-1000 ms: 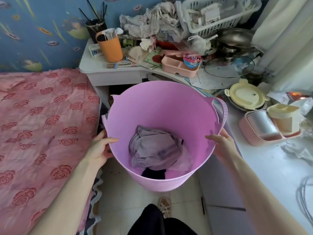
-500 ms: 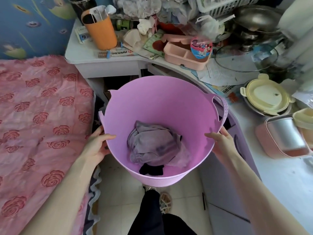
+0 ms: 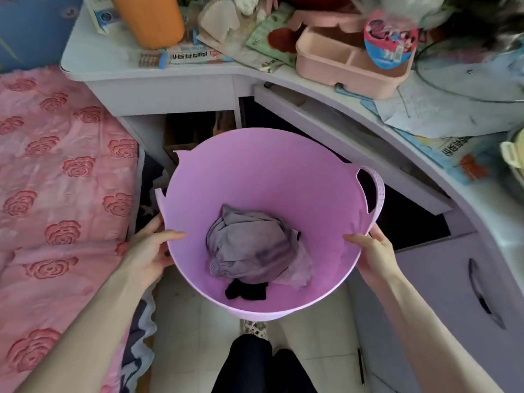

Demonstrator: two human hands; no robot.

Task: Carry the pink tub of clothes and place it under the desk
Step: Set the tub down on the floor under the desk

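The pink rose-patterned bedspread [image 3: 56, 211] fills the left side of the scene, and the white corner desk [image 3: 119, 61] curves from the far left round to the right, its top crowded with things and a dark opening beneath it at the far middle. Between the two, over the pale tiled floor [image 3: 198, 336], the pink tub [image 3: 263, 171] is held upright with its round mouth facing up toward the camera; being round, it has no clear long axis, and its one visible loop handle [image 3: 377, 191] sticks out on the right side toward the desk. The tub sits just in front of the dark gap under the desk, not inside it, its far rim overlapping the opening. The left hand [image 3: 147, 251] clasps the tub's left rim, thumb hooked over the inner wall and fingers wrapped outside. The right hand [image 3: 374, 251] clasps the right rim the same way, just nearer than the handle. At the bottom of the tub lies a crumpled grey-lilac garment [image 3: 249, 245], with a small black piece of cloth [image 3: 245, 290] at its near edge. On the far desk stand an orange cup [image 3: 150, 18] and, to the right, a pink divided tray [image 3: 348, 63] holding a small round tub with a cartoon lid [image 3: 390, 41].
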